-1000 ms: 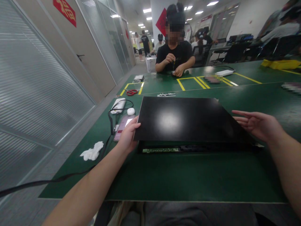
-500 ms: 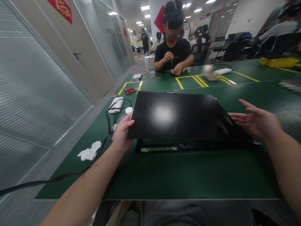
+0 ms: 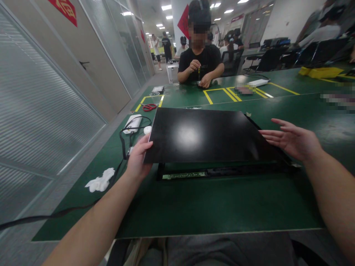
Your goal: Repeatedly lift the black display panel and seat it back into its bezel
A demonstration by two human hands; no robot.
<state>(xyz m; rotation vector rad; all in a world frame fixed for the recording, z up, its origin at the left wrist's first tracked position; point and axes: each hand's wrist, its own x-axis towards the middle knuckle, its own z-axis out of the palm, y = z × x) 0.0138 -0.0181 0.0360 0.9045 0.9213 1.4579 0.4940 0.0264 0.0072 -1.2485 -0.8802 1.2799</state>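
Observation:
A flat black display panel (image 3: pixel 210 136) is tilted above the green table, its left side raised. My left hand (image 3: pixel 140 155) grips the panel's left edge, thumb on top and fingers underneath. At the right edge, my right hand (image 3: pixel 295 142) is open with fingers stretched out, the fingertips at or just touching the panel's side. Beneath the panel lies a thin black frame (image 3: pixel 238 171), with a narrow green circuit board (image 3: pixel 184 175) along its near side. The panel hides the rest of the frame.
Left of the panel are a crumpled white tissue (image 3: pixel 100 180), a black cable (image 3: pixel 122 142), a white power bank-like box (image 3: pixel 133 123) and red-handled scissors (image 3: pixel 149 107). Across the green table (image 3: pixel 210 210) a person (image 3: pixel 201 64) works on a small item with a thin tool.
The whole view has shifted slightly left. The panel's right side sits a little apart from the frame's far corner, which shows more. Both hands keep nearly the same pose.

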